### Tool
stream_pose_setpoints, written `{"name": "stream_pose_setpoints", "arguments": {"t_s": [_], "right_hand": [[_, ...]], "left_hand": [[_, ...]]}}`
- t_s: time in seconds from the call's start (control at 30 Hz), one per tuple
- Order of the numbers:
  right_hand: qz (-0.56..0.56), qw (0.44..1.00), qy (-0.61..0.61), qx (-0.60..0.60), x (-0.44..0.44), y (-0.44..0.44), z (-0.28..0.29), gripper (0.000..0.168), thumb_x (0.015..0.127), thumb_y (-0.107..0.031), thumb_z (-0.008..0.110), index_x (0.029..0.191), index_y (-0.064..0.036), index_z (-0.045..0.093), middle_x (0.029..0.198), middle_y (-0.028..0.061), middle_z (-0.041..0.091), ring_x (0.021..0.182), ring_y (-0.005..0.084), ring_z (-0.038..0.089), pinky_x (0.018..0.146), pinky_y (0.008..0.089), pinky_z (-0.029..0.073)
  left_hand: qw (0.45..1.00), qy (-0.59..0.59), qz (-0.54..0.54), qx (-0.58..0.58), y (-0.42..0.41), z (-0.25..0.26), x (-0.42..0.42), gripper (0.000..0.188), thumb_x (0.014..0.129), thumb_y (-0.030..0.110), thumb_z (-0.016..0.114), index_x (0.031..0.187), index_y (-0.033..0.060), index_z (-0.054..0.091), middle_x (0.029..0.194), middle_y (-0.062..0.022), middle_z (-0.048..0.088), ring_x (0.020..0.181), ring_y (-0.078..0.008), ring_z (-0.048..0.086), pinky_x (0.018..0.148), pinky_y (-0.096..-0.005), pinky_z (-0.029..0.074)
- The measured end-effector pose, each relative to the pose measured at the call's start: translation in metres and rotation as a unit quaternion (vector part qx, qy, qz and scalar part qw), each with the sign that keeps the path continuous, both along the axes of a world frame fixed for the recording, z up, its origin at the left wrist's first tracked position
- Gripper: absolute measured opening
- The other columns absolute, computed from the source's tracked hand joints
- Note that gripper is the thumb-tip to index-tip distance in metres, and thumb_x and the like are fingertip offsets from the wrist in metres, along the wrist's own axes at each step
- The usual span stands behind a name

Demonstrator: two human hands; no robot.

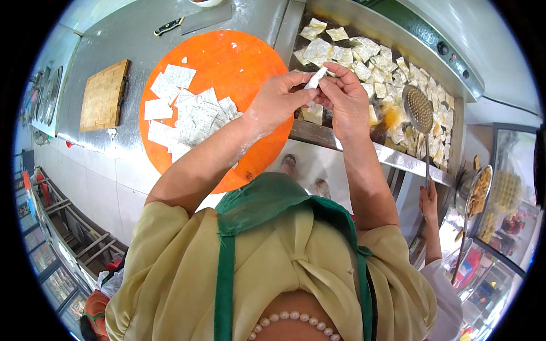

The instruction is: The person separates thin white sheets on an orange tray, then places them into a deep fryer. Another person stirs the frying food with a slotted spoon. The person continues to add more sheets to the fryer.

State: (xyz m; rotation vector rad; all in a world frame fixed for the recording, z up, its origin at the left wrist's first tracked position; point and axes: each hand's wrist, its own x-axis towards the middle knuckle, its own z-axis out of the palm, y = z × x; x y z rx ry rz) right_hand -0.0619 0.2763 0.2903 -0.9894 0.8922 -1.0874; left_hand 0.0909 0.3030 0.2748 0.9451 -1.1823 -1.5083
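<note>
Between the fingertips of both hands I grip a small piece of pale, speckled dough sheet (316, 78), seen nearly edge-on. My left hand (281, 96) pinches it from the left, and my right hand (346, 96) from the right. Both hands are above the near edge of a wide fryer (455, 128), where many square dough pieces (370, 59) float in dark oil. Left of my hands, a loose pile of floured, speckled dough squares (196, 117) lies on a round orange board (251, 55). My left forearm covers part of that board.
A co-worker's hand (428, 200) holds a perforated skimmer (418, 108) over the fryer's right side. A cleaver (207, 19) lies on the steel counter (136, 47), with a wooden cutting board (104, 96) to the left. A metal bowl of browned pieces (480, 192) stands at right.
</note>
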Motion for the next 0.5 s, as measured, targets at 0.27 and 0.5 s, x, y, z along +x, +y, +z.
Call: {"name": "stream_pose_setpoints", "arguments": {"t_s": [0.27, 0.5], "right_hand": [[-0.007, 1.0, 0.015, 0.019, -0.005, 0.0, -0.013, 0.029, 0.085, -0.002, 0.055, 0.114, 0.001, 0.052, 0.092, 0.0074, 0.064, 0.076, 0.0106, 0.06, 0.067, 0.0229, 0.048], [0.073, 0.991, 0.109, 0.013, -0.021, 0.003, -0.034, 0.038, 0.084, -0.005, 0.058, 0.121, 0.0, 0.051, 0.095, 0.0063, 0.063, 0.077, 0.011, 0.06, 0.071, 0.023, 0.048]], "left_hand": [[0.977, -0.193, 0.025, -0.091, 0.003, 0.005, -0.008, 0.029, 0.086, 0.011, 0.058, 0.114, 0.0013, 0.058, 0.093, -0.0037, 0.063, 0.085, -0.0102, 0.058, 0.075, -0.0264, 0.047], [0.976, -0.212, 0.018, -0.037, 0.003, -0.032, -0.009, 0.023, 0.088, 0.01, 0.053, 0.109, 0.0003, 0.059, 0.087, -0.0044, 0.062, 0.079, -0.0107, 0.058, 0.073, -0.0261, 0.047]]}}
